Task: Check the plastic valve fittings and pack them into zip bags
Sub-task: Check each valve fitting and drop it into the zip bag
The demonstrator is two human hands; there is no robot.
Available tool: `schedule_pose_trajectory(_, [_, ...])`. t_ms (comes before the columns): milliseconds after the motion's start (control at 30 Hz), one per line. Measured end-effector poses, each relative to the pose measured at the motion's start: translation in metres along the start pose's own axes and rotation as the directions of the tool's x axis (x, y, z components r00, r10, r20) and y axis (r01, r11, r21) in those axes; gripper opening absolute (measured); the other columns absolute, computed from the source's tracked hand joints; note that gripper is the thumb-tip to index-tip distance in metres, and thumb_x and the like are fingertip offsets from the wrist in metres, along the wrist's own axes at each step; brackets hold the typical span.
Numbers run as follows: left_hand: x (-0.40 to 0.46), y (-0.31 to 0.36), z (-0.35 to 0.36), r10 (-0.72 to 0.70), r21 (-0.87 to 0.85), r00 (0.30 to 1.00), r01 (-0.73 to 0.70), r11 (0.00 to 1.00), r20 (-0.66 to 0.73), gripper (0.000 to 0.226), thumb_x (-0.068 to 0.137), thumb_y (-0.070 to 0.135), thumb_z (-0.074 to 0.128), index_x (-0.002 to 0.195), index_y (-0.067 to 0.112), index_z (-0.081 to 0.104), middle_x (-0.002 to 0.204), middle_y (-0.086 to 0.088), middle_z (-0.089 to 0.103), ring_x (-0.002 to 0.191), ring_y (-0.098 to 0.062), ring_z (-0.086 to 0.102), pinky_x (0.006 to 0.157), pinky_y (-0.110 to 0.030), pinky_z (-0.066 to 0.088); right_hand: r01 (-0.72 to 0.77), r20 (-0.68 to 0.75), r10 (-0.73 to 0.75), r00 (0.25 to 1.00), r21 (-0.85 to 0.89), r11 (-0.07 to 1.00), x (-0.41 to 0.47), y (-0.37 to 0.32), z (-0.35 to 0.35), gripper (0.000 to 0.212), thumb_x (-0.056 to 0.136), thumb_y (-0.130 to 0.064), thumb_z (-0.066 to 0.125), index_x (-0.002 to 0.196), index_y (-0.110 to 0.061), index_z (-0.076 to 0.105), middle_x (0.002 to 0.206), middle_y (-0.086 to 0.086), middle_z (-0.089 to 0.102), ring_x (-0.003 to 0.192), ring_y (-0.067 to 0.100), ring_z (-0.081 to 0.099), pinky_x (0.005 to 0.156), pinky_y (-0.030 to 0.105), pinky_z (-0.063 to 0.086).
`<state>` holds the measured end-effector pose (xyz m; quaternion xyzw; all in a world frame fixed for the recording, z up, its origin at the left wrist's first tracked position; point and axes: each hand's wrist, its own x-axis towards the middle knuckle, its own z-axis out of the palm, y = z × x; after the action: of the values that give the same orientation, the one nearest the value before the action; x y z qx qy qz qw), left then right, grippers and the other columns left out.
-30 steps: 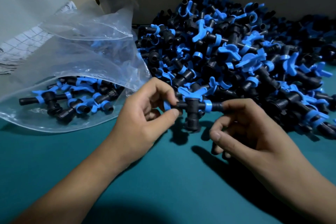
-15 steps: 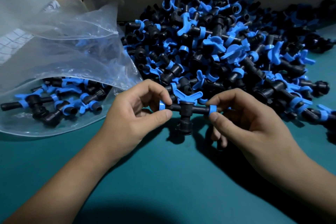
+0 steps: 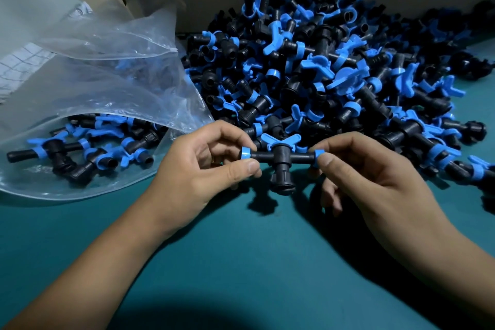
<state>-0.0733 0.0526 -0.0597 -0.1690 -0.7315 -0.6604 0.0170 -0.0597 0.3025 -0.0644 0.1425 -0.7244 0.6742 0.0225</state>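
A: Where's the valve [image 3: 280, 159] right now?

B: Held level above the green table [image 3: 267, 262], just in front of the pile [image 3: 321, 75]. It's a black T-shaped piece with a blue wing handle on top and a blue ring at each end of the crossbar; the thick stem hangs down.

A: And the hands?

B: The left hand [image 3: 203, 166] pinches the left ring between thumb and forefinger, and the right hand [image 3: 375, 177] pinches the right ring the same way. Neither holds anything else.

A: How would you expect it to handle?

B: Light and stiff, I'd judge, being hard moulded plastic. It shouldn't bend or crush. The smooth rings could slip, so the ends or the stem seem the safest places to hold. The handle probably turns, so I'd not carry it by that.

A: The bag?

B: The clear bag [image 3: 80, 94] lies to the left, mouth open toward the hands, with a few valves inside. The pile is still large, so plenty is left to pack.
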Motion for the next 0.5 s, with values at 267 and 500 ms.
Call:
schedule_pose_trajectory(267, [0.0038,-0.0015,-0.0024,0.037,0.069,0.999,-0.038,0.997,0.023,0.033,0.074,-0.001,0.08,0.087,0.027,0.067,0.096,-0.008,0.069,0.089,-0.024,0.063,0.079,-0.047,0.052,0.238,0.03,-0.237,0.971,-0.169,0.956,-0.0017,0.0027,-0.0012,0.022,0.092,0.006,0.075,0.093,-0.014,0.067,0.104,-0.001,0.07,0.08,0.023,0.064,0.073,0.023,0.052])
schedule_pose_trajectory(500, [0.0012,-0.0016,-0.0058,-0.04,0.061,0.995,0.035,0.998,0.087,0.022,0.079,0.012,0.083,0.092,0.018,0.067,0.08,0.0,0.066,0.071,-0.012,0.058,0.065,-0.02,0.047,0.079,-0.021,-0.079,0.997,0.012,0.997,-0.0029,0.0026,0.0024,0.021,0.089,-0.036,0.068,0.105,-0.025,0.06,0.082,0.002,0.06,0.057,0.023,0.046,0.046,0.046,0.041])
